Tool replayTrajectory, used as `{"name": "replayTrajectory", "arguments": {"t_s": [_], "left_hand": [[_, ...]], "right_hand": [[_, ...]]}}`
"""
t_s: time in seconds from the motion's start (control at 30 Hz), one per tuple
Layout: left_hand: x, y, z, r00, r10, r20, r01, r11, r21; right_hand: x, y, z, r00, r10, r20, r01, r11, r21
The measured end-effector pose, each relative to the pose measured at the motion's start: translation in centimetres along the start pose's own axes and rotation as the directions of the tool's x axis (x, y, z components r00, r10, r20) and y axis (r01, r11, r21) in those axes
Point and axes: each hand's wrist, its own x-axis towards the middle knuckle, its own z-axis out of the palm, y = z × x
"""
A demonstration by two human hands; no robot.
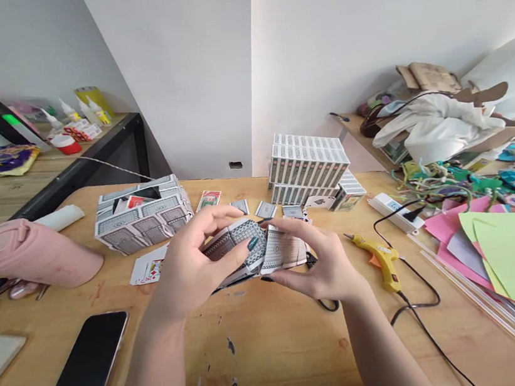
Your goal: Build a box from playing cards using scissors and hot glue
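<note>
Evidently, the left hand (pixel 194 255) is half-curled around a bundle of patterned cards (pixel 247 235), thumb across it, and the right hand (pixel 328 263) pinches a card (pixel 282 253) at its right end, above the middle of the tabletop (pixel 279 361). Stacked card packs (pixel 305 158) stand by the far edge, a card-covered box (pixel 145 227) near the far left corner.

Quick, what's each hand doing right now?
Left hand: holding a grey patterned playing-card structure.
Right hand: pinching a rectangular grey patterned card.
</note>
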Motion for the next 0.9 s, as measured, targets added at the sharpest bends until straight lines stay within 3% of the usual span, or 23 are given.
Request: {"name": "replayTrajectory", "arguments": {"t_s": [0.07, 0.3, 0.5, 0.9], "left_hand": [[-0.23, 0.22, 0.1, 0.999, 0.035, -0.018, -0.034, 0.998, 0.062], [-0.44, 0.24, -0.24, 0.986, 0.146, 0.079, -0.155, 0.979, 0.134], [-0.32, 0.33, -0.37, 0.974, 0.176, 0.14, -0.191, 0.976, 0.105], [-0.62, 0.84, 0.0, 0.958, 0.246, 0.147, -0.258, 0.964, 0.067]], "right_hand": [[-0.05, -0.16, -0.02, 1.0, 0.006, 0.005, -0.006, 1.0, -0.014], [-0.04, -0.12, 0.13, 0.996, -0.086, -0.009, 0.086, 0.996, 0.01], [-0.06, -0.02, 0.01, 0.995, -0.093, 0.024, 0.092, 0.994, 0.051], [-0.21, -0.21, -0.43, 0.994, -0.072, 0.085, 0.061, 0.989, 0.132]]}}
